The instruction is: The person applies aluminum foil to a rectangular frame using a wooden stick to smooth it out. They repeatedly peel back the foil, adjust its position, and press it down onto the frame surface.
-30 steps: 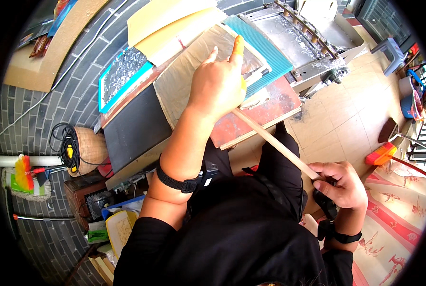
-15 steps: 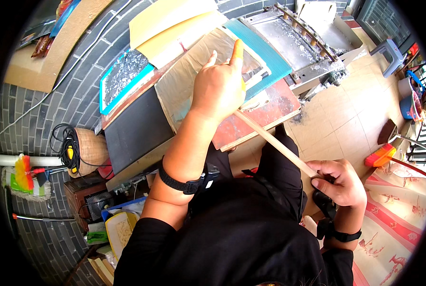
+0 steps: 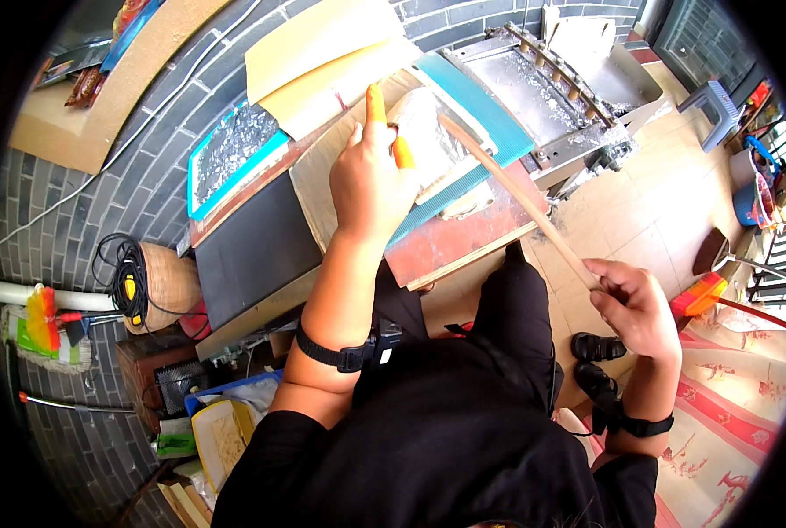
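Note:
My right hand (image 3: pixel 636 304) is closed around the near end of a long, thin, pale wooden stick (image 3: pixel 529 207). The stick slants up and left, its far tip over a shiny, pale thin sheet (image 3: pixel 430 132). Left of that tip is my left hand (image 3: pixel 371 180), back up, with one yellow-covered finger stretched out and an orange-yellow covered digit apart from it. Its other fingers are partly hidden, and no held thing shows. Beneath this hand lies brown paper (image 3: pixel 314 180). A teal ribbed mat (image 3: pixel 507 132) lies under the sheets, on a reddish board (image 3: pixel 463 242).
A blue-rimmed tray (image 3: pixel 192 189) of silvery flakes stands left, near yellowish paper (image 3: pixel 322 44). Past the mat is a metal machine (image 3: pixel 533 79) strewn with flakes. A black panel (image 3: pixel 256 251) lies nearer, beside a basket (image 3: pixel 168 277) with coiled cable. A grey stool (image 3: pixel 714 110) stands right.
My left hand has moved left, baring the shiny sheet and more of the mat. The stick's far end, earlier by my left hand, now lies over the sheet; my right hand shifted slightly right.

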Demonstrator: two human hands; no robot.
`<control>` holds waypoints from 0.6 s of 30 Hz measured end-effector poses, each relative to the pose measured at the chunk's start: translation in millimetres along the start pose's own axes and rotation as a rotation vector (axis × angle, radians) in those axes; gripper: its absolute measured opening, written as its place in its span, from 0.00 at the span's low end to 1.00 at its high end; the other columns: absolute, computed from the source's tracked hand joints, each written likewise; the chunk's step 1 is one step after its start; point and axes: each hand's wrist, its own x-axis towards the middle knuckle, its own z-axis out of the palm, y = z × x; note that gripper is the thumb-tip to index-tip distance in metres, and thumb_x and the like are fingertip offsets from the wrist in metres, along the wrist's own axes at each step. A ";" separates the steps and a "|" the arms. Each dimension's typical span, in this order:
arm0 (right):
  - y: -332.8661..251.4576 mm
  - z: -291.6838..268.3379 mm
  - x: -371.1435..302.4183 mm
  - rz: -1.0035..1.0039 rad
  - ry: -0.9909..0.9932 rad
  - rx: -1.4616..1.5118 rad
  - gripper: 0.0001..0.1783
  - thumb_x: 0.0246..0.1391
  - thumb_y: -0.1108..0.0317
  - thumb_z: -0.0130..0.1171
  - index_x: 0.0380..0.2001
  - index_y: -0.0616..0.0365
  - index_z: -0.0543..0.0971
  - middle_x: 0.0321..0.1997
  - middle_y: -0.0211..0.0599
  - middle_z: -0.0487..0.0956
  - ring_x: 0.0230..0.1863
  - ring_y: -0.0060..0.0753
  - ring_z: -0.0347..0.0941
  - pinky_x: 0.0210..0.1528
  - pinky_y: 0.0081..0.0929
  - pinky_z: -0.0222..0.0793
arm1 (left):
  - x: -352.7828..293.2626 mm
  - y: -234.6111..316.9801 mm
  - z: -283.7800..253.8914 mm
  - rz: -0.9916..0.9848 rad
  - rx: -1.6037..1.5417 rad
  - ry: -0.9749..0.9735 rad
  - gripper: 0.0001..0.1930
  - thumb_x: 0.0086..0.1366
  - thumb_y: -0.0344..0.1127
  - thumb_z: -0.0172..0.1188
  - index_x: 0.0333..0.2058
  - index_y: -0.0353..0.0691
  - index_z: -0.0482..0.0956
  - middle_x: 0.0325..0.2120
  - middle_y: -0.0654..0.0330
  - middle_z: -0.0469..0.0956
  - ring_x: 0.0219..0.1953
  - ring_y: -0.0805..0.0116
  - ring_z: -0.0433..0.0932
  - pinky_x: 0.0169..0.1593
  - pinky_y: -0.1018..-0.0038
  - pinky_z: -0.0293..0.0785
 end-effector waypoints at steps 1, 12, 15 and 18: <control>1.5 2.8 7.5 0.001 -0.006 0.012 0.17 0.52 0.82 0.57 0.47 0.69 0.76 0.19 0.27 0.64 0.21 0.16 0.59 0.24 0.21 0.58 | -2.1 -0.4 -0.2 -0.005 0.018 0.001 0.33 0.58 0.29 0.59 0.64 0.37 0.62 0.30 0.48 0.81 0.32 0.51 0.82 0.43 0.62 0.76; -12.6 26.5 70.6 -0.132 -0.068 -0.080 0.18 0.57 0.79 0.56 0.51 0.68 0.74 0.21 0.23 0.67 0.21 0.13 0.64 0.23 0.18 0.60 | -8.5 15.3 -4.8 0.283 -0.332 -0.417 0.43 0.61 0.36 0.63 0.69 0.44 0.46 0.46 0.47 0.80 0.52 0.46 0.76 0.66 0.48 0.57; -9.3 35.2 84.4 -0.158 -0.036 -0.043 0.18 0.54 0.77 0.57 0.49 0.69 0.75 0.19 0.27 0.68 0.21 0.16 0.63 0.23 0.23 0.61 | 7.0 0.2 -14.3 0.299 -0.194 -0.402 0.32 0.62 0.35 0.62 0.63 0.41 0.62 0.46 0.46 0.79 0.54 0.46 0.74 0.64 0.53 0.63; -11.2 41.6 92.1 -0.172 -0.017 -0.037 0.17 0.53 0.76 0.57 0.47 0.68 0.76 0.18 0.29 0.67 0.21 0.16 0.62 0.24 0.24 0.60 | 41.9 -21.6 -32.7 0.339 -0.033 -0.210 0.22 0.61 0.32 0.61 0.54 0.37 0.73 0.47 0.44 0.77 0.48 0.45 0.76 0.53 0.60 0.73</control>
